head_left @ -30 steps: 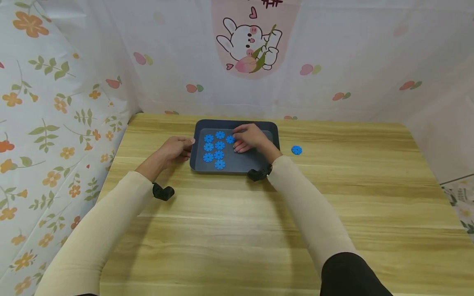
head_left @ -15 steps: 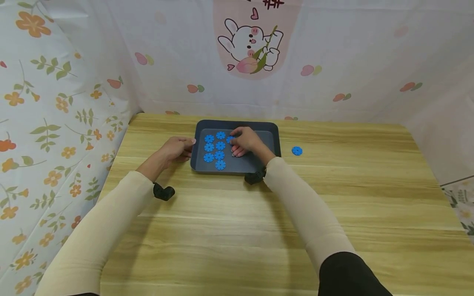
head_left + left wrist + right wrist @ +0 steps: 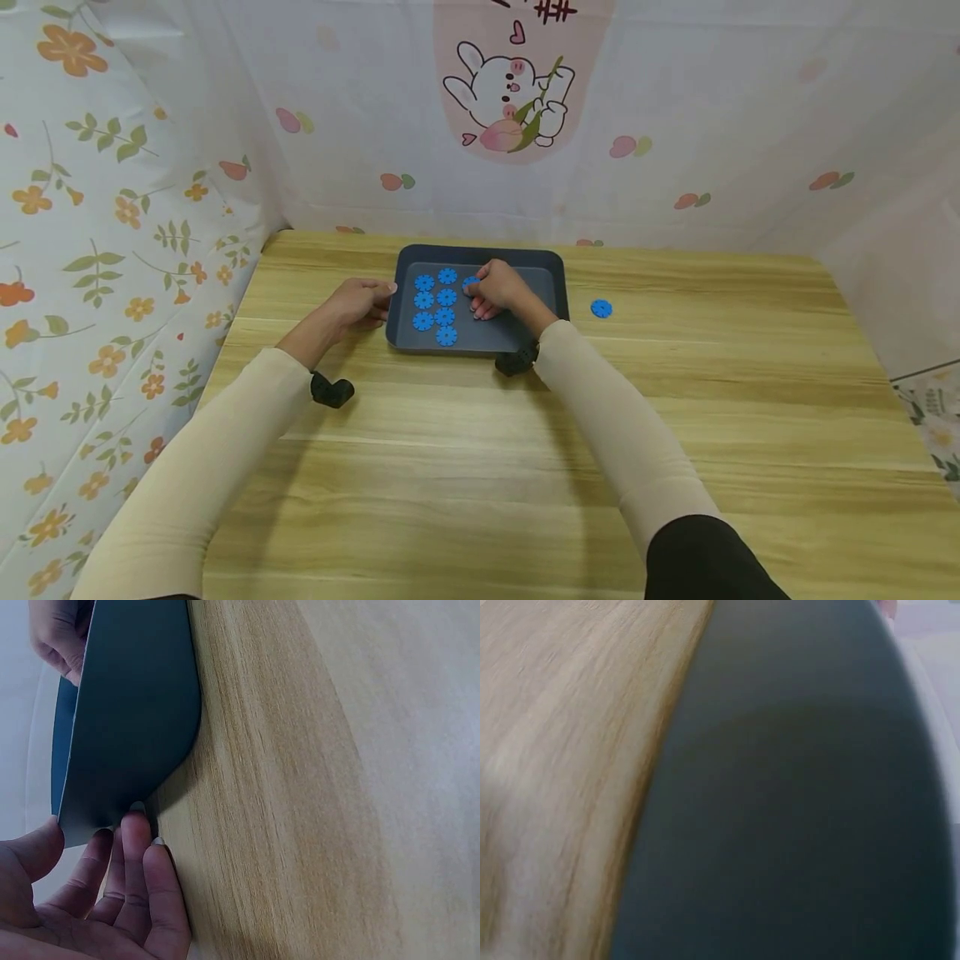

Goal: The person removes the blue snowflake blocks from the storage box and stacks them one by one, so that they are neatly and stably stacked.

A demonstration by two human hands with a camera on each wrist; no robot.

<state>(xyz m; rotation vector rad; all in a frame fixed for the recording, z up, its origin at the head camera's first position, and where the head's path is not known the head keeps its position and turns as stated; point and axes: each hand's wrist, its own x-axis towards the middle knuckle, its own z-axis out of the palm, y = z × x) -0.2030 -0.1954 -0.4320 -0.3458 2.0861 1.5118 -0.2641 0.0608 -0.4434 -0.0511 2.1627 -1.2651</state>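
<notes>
In the head view, a dark grey tray [image 3: 525, 337] lies near the table's back edge. Several flat blue notched discs [image 3: 446, 297] sit inside on its left half. My left hand [image 3: 352, 302] holds the tray by its left edge; in the left wrist view the thumb is on the rim and the fingertips [image 3: 135, 817] touch the outer wall. Over the tray, my right hand [image 3: 501, 290] pinches one blue disc [image 3: 470, 283] with thumb and forefinger, partly covering it. The right wrist view shows mainly the tray's outer wall [image 3: 795, 825], with that hand's fingers hidden.
One more blue disc [image 3: 602, 308] lies on the wooden table [image 3: 465, 467], right of the tray. A printed white cloth [image 3: 337, 108] hangs behind the table, and a flowered one [image 3: 112, 250] hangs on the left. Each wrist bears a black camera [image 3: 332, 390].
My right hand's fingers have closed onto the upper right disc, which sits slightly farther right now. The left hand stays at the tray's edge.
</notes>
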